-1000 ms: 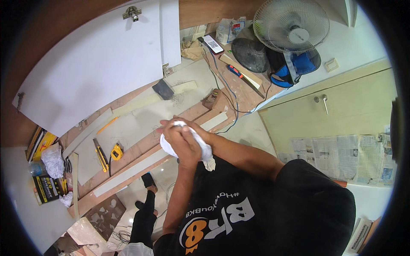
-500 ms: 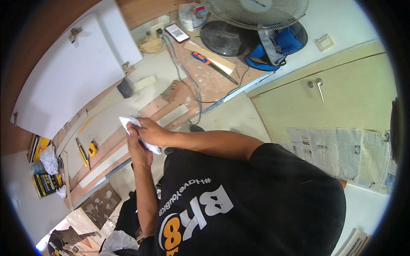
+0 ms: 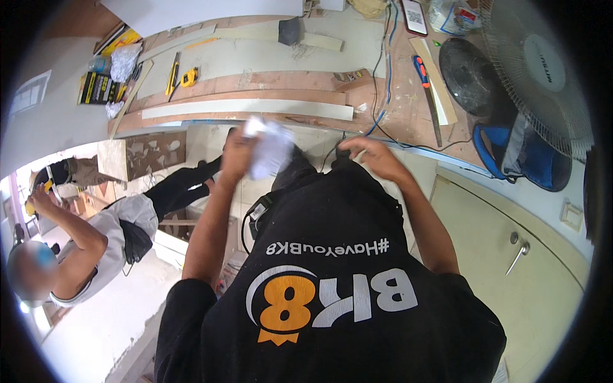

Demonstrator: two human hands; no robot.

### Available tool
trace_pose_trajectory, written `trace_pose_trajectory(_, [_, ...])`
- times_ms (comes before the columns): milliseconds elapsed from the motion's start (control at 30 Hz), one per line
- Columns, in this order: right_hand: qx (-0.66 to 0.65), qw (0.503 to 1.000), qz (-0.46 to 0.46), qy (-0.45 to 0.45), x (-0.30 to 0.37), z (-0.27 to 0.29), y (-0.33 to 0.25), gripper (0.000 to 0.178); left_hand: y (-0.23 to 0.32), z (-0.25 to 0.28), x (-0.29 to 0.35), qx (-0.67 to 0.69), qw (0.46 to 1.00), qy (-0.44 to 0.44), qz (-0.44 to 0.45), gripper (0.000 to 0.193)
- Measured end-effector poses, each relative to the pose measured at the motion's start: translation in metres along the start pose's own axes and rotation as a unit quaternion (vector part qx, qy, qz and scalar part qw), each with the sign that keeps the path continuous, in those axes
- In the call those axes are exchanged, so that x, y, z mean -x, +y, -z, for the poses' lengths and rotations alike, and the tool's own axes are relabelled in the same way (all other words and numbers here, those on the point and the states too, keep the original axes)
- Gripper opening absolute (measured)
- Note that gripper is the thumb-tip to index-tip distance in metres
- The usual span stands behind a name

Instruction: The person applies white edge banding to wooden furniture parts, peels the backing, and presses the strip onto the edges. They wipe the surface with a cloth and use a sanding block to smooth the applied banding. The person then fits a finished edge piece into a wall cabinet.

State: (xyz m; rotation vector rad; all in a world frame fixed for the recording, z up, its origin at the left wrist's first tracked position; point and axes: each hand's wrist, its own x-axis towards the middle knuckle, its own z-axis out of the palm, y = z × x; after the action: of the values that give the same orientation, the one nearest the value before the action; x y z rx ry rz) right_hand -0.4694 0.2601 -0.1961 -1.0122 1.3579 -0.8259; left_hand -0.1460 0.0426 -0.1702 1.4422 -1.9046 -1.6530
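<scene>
My left hand is closed on a crumpled white rag, blurred by motion, in front of the bench edge. My right hand is apart from it on the right, with fingers loosely bent and spread and nothing visible in them. Beyond my hands lies a long pale strip along the front of the workbench. A yellow tape measure and a yellow cutter knife lie on the bench to the left.
A file with a red and blue handle lies at the right, near a standing fan, a blue bag and a phone. Cables cross the bench. Another person works at the left. A door stands right.
My hands have parted: the rag, held between both before, is now in my left hand alone. My right hand has moved away to the right. The view has turned, bringing the other person in.
</scene>
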Motion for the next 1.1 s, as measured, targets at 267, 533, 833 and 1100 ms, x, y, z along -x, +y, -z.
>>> trace_pose_trajectory(267, [0.344, 0.918, 0.140, 0.139, -0.066, 0.000, 0.043, 0.050, 0.007, -0.017, -0.049, -0.348, 0.897, 0.192, -0.195, 0.032])
trace_pose_trajectory(533, [0.455, 0.880, 0.092, 0.100, -0.091, -0.019, 0.034, 0.063, -0.019, -0.167, -0.077, -0.420, 0.864, 0.174, -0.217, 0.030])
trace_pose_trajectory(833, [0.536, 0.844, 0.004, 0.020, -0.094, -0.007, 0.012, 0.066, -0.088, 0.037, -0.137, -0.340, 0.884, 0.312, -0.066, 0.026])
trace_pose_trajectory(1100, [0.528, 0.849, -0.010, 0.012, -0.096, -0.012, 0.009, 0.072, 0.001, -0.097, -0.085, -0.305, 0.943, 0.129, -0.006, 0.022])
